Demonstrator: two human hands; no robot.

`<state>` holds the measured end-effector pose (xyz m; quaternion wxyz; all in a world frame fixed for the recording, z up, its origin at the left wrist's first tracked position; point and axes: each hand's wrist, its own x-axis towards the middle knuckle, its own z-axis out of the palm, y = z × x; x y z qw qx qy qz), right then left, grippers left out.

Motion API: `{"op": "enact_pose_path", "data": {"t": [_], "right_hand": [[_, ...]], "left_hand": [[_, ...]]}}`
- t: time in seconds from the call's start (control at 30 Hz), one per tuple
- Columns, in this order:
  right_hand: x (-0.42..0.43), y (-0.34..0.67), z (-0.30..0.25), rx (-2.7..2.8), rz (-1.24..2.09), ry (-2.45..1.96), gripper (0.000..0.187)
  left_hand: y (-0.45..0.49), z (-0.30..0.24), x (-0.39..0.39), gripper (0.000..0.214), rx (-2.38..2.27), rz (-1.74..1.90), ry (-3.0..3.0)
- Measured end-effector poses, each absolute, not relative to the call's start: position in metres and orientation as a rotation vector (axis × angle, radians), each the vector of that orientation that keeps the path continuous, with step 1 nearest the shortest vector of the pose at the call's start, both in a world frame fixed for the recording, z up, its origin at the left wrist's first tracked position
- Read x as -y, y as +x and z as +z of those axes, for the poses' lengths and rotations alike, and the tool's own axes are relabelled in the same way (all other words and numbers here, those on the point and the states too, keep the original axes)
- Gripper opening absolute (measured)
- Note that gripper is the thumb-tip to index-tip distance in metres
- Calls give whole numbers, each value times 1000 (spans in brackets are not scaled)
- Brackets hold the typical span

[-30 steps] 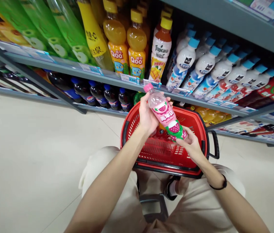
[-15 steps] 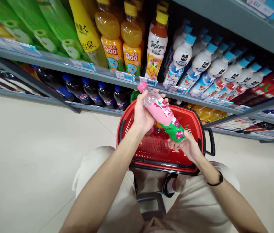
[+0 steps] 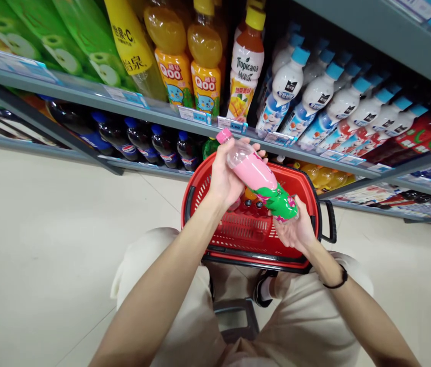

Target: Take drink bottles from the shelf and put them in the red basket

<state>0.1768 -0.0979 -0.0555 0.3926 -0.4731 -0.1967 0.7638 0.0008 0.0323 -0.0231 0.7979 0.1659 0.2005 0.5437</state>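
Note:
A drink bottle (image 3: 256,171) with a pink cap and a pink and green label lies tilted across both hands, its cap toward the upper left. My left hand (image 3: 226,178) is wrapped round the neck end, fingertips showing on the far side. At the base, my right hand (image 3: 297,227) grips the bottle between thumb and fingers. Below the bottle is a red shopping basket (image 3: 234,250) with black trim, between my knees and the shelf. Inside it, partly hidden by the bottle and hands, are a few items with dark round caps (image 3: 253,203).
The shelf (image 3: 154,109) ahead holds Qoo bottles (image 3: 205,81), a Tropicana bottle (image 3: 244,76), and several white bottles with blue caps (image 3: 288,81). Pepsi bottles (image 3: 164,145) stand on the lower level. The basket's black handle (image 3: 330,221) sticks out right. A grey stool (image 3: 234,311) is below me.
The bottle has turned about its length in my hands, so the label's print has rotated away and more plain pink shows. My right hand has shifted slightly right and down at the base.

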Motion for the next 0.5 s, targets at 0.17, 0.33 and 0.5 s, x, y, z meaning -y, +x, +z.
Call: {"op": "enact_pose_path", "data": {"t": [0.17,0.33,0.5], "right_hand": [[99,173,-59,634,1742,-1270,78],[104,168,-69,1005,1297,-1402,47],[106,163,-77,1179,931,-1425,65]], "left_hand": [[2,-26,-34,25,-413,1174,282],[4,-34,-40,26,-518,1234,193],[3,-40,-43,25,-563,1285,192]]}}
